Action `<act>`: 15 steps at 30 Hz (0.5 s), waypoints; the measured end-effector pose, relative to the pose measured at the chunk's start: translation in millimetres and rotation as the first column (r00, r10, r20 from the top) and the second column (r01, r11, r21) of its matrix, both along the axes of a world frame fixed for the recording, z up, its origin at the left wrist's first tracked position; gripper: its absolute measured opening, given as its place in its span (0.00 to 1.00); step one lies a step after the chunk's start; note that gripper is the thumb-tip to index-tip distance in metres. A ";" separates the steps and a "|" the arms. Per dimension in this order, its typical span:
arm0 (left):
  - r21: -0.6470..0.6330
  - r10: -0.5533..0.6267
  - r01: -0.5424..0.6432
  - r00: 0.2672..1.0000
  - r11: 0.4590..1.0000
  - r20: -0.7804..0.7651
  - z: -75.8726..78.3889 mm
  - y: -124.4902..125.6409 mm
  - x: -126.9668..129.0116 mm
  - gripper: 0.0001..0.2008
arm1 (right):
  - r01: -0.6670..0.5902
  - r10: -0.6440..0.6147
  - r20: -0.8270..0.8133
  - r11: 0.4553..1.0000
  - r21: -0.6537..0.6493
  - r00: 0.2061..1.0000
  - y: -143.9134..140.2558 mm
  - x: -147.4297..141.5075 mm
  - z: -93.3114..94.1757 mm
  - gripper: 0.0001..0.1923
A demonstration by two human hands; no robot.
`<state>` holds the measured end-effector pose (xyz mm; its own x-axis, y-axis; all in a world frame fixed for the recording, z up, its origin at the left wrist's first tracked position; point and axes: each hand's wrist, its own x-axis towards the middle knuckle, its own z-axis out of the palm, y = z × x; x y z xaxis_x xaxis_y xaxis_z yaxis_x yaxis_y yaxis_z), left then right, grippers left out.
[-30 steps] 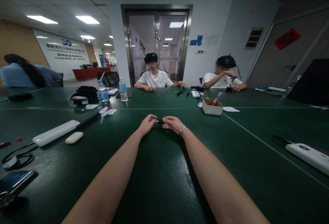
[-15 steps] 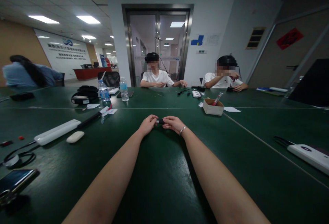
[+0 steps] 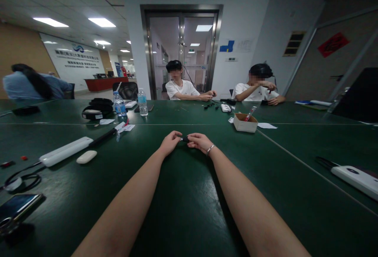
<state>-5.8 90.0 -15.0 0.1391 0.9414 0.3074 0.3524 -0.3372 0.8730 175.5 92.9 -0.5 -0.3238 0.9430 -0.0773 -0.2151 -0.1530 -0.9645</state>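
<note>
Both of my hands meet just above the green table [image 3: 183, 194], in the middle of the view. Between them is a small, dark, stubby object [image 3: 185, 139] with a silvery end on the left; its exact kind is too small to tell. My right hand [image 3: 200, 142], with a silver bracelet at the wrist, pinches the black part. My left hand [image 3: 171, 143] has thumb and fingertips closed at the silvery end. Fingers cover part of the object on both sides.
A cardboard box [image 3: 245, 126] stands right of my hands. Two water bottles [image 3: 143, 103] stand back left. A white earphone-like case [image 3: 86, 157], a long white device [image 3: 66, 151] and a phone [image 3: 19, 206] lie left. Another white device [image 3: 356, 178] lies right. Two people sit opposite.
My hands stay almost in place, with the left fingers shifted very slightly. Across the table, the person in the middle has leaned and brought both hands together at the right.
</note>
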 end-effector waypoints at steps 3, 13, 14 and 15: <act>-0.049 -0.020 0.021 1.000 0.999 0.016 0.5 0.0 0.6 0.14 | -0.002 0.002 -0.003 1.000 -0.002 1.000 -0.3 -0.1 0.3 0.06; -0.039 -0.028 0.028 1.000 0.999 0.005 -0.8 -0.3 1.4 0.15 | -0.022 0.022 -0.004 1.000 0.018 1.000 0.7 0.4 -1.0 0.06; -0.028 -0.027 0.027 1.000 0.999 0.002 -0.7 -0.4 1.5 0.15 | -0.023 0.023 -0.008 1.000 0.017 1.000 0.8 0.3 -1.1 0.07; -0.023 -0.027 0.027 1.000 0.999 0.002 -0.4 -0.6 1.6 0.15 | -0.022 0.022 -0.009 1.000 0.014 1.000 0.9 0.3 -1.1 0.07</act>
<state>-4.2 89.4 -15.4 0.1639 0.9442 0.2856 0.3418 -0.3259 0.8815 175.8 93.8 -1.6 -0.3454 0.9365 -0.0611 -0.2210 -0.1444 -0.9645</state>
